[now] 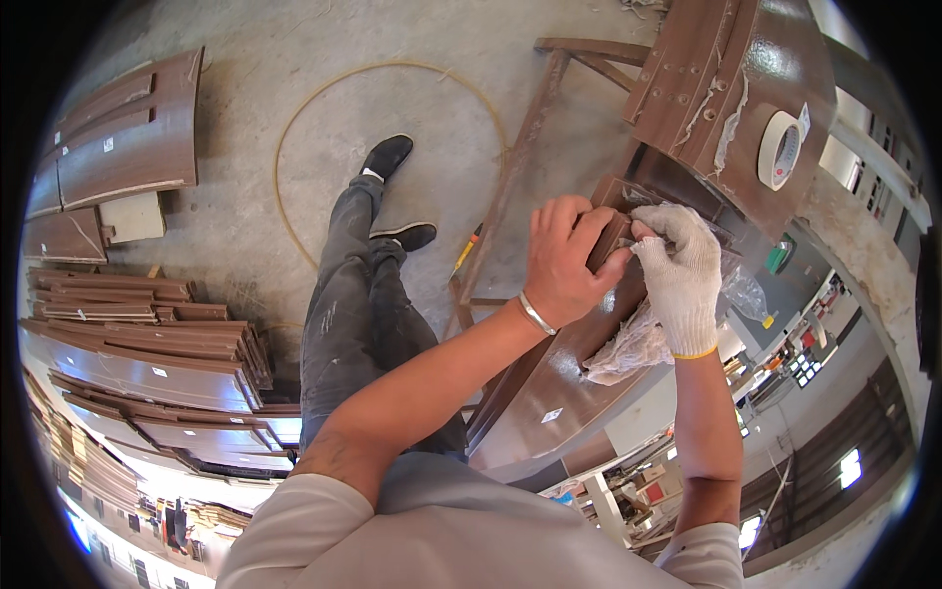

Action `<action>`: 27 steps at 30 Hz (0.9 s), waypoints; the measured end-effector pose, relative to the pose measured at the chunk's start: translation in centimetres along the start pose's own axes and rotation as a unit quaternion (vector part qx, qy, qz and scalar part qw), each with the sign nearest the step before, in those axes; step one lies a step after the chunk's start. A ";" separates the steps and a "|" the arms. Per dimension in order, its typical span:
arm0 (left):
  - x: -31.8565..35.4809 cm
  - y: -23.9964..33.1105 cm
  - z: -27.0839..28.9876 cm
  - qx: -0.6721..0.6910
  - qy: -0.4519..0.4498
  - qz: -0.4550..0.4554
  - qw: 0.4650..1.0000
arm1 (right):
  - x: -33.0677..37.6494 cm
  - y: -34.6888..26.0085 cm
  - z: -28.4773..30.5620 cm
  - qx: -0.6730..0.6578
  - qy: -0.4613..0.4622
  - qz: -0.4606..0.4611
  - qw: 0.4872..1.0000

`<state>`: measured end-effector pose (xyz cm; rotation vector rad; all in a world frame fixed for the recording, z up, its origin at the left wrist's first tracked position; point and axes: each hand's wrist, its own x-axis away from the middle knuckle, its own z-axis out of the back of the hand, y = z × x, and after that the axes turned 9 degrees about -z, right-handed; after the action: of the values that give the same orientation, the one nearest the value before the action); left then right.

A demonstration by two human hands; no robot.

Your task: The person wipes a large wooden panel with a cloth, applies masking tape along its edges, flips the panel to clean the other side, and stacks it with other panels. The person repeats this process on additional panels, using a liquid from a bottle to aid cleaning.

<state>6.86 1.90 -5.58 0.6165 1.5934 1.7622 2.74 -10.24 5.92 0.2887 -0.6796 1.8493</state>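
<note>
My bare left hand [572,257], with a light band at the wrist, is closed around the end of a brown wooden piece [609,241]. Beside it, my right hand [685,263] wears a white knit glove with the thumb tip bare. Its thumb and fingers pinch together against the same end; what lies between them is hidden. Under my hands stretches a glossy brown panel [535,424] with a small white label. A crumpled whitish rag [628,351] rests on it below the gloved hand. Clear crinkled plastic [741,291] lies to the right of the glove.
A roll of masking tape [779,149] sits on brown boards [697,74] at the upper right. A yellow-handled tool [467,249] lies by the brown trestle frame [525,162]. On the floor loops a yellowish hose [388,65]. Stacked brown panels [147,339] line the left.
</note>
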 end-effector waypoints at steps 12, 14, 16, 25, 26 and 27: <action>0.2 -0.1 -0.1 0.011 -0.006 0.012 1.000 | -0.3 -0.5 0.1 0.031 -0.030 -0.001 0.999; 0.1 -0.1 -0.3 0.009 0.004 0.008 1.000 | -0.2 -0.5 0.0 0.027 -0.024 0.025 0.999; 0.0 -0.1 -0.4 0.005 0.016 0.000 1.000 | -0.2 -0.4 0.0 0.033 -0.029 0.022 0.999; 0.0 0.0 0.2 -0.014 -0.022 -0.001 1.000 | -0.3 0.4 0.3 -0.014 -0.011 -0.003 1.000; 0.0 0.0 0.1 -0.015 -0.024 -0.001 1.000 | -0.4 0.4 0.3 -0.008 -0.016 -0.001 1.000; 0.1 0.0 0.1 -0.013 -0.027 -0.001 1.000 | -0.4 0.5 0.3 -0.007 -0.020 0.004 1.000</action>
<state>6.91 2.03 -5.59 0.6443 1.5305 1.7481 2.38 -10.82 5.78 0.3147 -0.7224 1.8503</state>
